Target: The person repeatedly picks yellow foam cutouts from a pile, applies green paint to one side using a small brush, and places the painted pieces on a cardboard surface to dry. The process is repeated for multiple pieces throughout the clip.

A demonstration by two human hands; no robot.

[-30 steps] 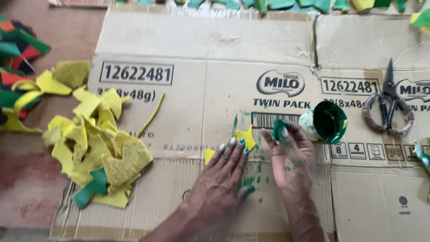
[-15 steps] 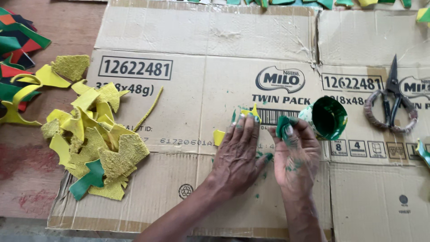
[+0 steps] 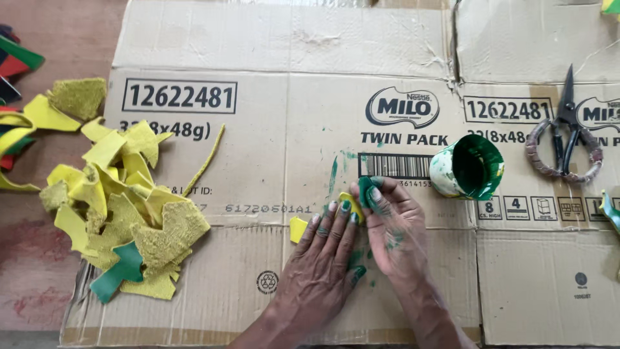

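Small yellow leather-like cut piece (image 3: 352,205) is lying flat on the flattened brown cardboard box (image 3: 258,148), pinned under the fingertips of the left hand (image 3: 326,249), which is spread flat on top of it rather than closed round anything. Only its edges peek out, one bit by the fingertips and another yellow corner (image 3: 298,229) left of the hand. I can't tell if that's one piece or two.

The right hand (image 3: 391,226) has a pinch grip on a little green-soaked dabber (image 3: 368,191), touching the yellow piece's upper edge. Both hands are smeared green.

Handling-wise I'd guess the piece is light, thin and floppy, with a suede-ish nap, so it'd slide or curl unless held flat. The wet green makes it smeary, so hold it by the dry yellow edge, pressing down rather than pinching.

Just right of the hands is a cut-open tin cup with green paint inside (image 3: 468,168). Further right there's a pair of black scissors with wrapped handles (image 3: 564,132). Well off to the left is a heap of yellow scraps (image 3: 123,207) with a green cut shape (image 3: 119,271) at its lower edge.
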